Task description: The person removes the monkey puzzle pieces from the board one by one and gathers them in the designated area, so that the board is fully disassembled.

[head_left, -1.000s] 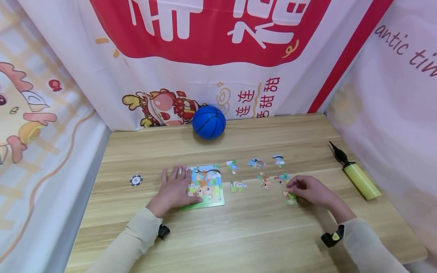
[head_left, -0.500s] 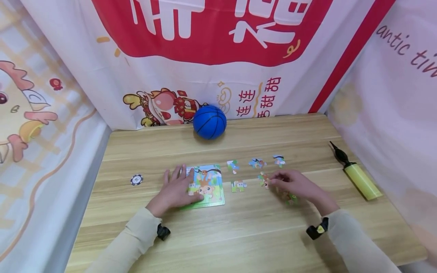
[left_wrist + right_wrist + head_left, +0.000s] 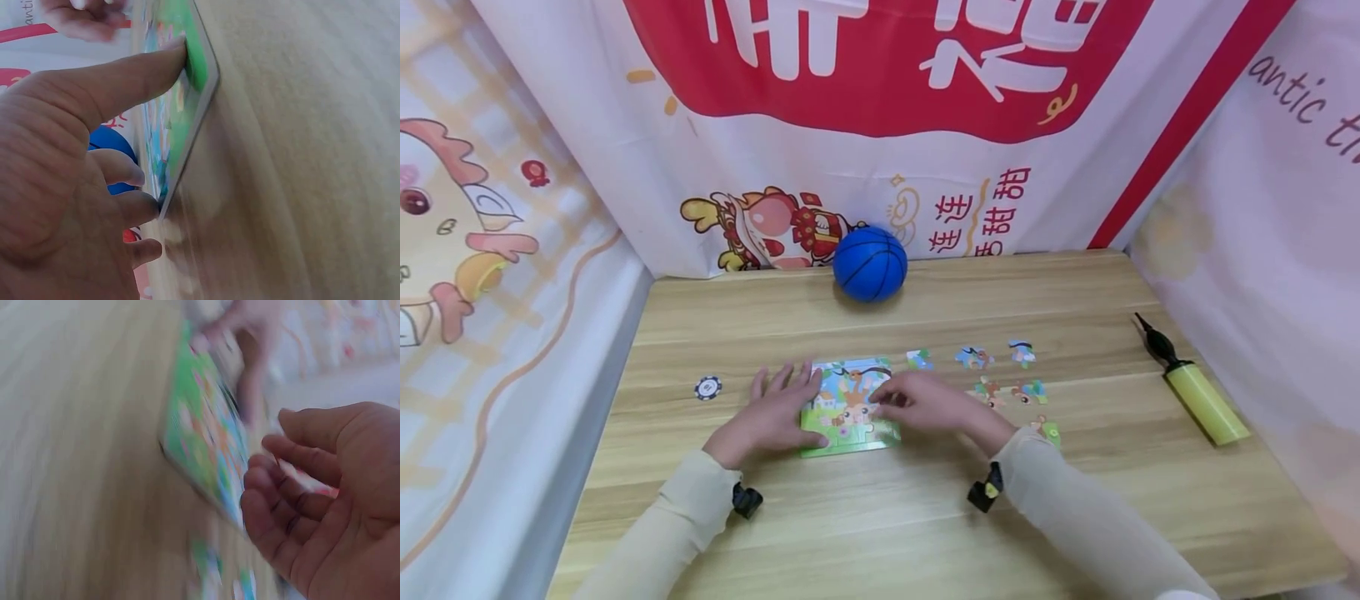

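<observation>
The right hand has been moved from the loose pieces at centre right to the puzzle board in the frame's middle; its fingers are curled, probably pinching a piece. The board is pressed by the flat left hand.

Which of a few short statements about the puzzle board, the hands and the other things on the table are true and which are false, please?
1. The left hand rests on the left edge of the puzzle board. True.
2. The right hand is over the board's right side. True.
3. The blue ball lies at the near edge of the table. False: it lies at the far edge, by the banner.
4. The yellow pump is left of the board. False: it lies far to the right.
5. Loose puzzle pieces lie right of the board. True.
</observation>
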A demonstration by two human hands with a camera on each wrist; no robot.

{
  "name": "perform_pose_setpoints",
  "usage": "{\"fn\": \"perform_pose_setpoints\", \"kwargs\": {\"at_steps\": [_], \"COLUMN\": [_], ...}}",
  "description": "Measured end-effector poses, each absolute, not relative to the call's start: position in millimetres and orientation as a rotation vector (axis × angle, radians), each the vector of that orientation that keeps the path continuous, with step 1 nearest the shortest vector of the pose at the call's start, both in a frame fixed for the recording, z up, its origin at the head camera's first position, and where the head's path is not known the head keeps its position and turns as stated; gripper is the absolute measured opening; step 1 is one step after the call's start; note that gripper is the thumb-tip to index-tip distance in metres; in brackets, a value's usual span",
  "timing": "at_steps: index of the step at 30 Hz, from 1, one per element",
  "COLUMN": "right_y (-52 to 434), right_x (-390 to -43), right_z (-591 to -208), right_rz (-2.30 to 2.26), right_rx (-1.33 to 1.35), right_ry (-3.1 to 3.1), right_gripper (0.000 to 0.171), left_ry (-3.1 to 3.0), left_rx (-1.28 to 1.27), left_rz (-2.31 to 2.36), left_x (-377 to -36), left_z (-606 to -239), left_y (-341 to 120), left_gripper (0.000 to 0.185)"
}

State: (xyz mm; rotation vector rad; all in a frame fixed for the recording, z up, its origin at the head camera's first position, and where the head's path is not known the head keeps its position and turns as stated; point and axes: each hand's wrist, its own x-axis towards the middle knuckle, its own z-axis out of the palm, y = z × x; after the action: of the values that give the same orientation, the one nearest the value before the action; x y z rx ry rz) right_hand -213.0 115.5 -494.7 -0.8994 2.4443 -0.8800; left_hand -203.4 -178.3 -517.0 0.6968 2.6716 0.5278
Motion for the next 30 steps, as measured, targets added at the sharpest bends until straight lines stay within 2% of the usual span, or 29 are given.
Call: {"fn": "perform_pose_setpoints", "kwargs": {"at_steps": [5,16,20,25,30], "right_y": [86.5,76.9,76.2,75.5,75.7], "right_x": [-206.4,-200.1,-200.6,-201.6,-201.0], "right_z": [-502.2,-506.1,-508.1,-508.9,-509.0], "right_rz": [-0.683,-0.611,-0.637,-0.786,-0.856], "right_rx": [-1.036,-0.965,-0.926,-0.829,-0.82], "right_ry": [2.49,2.583,2.589,2.557,2.535], "right_gripper": [0.023,0.022,0.019,0.004,0.005], "left_ry": [2.67,2.696,2.699,2.699,2.698], "left_rx": [0.675,0.653,0.652,0.642,0.635], "left_rz": [0.519,0.479,0.469,0.476,0.482], "left_x": [-204.2,-205.4,-205.5,-205.1,-204.5], "left_z": [-517.5,-521.8,-522.2,-522.6,-521.9], "left_y": [-174.9,-179.2,-179.2,-178.9,-178.8], "left_gripper": [0.112,0.117,0.117,0.117,0.116]}}
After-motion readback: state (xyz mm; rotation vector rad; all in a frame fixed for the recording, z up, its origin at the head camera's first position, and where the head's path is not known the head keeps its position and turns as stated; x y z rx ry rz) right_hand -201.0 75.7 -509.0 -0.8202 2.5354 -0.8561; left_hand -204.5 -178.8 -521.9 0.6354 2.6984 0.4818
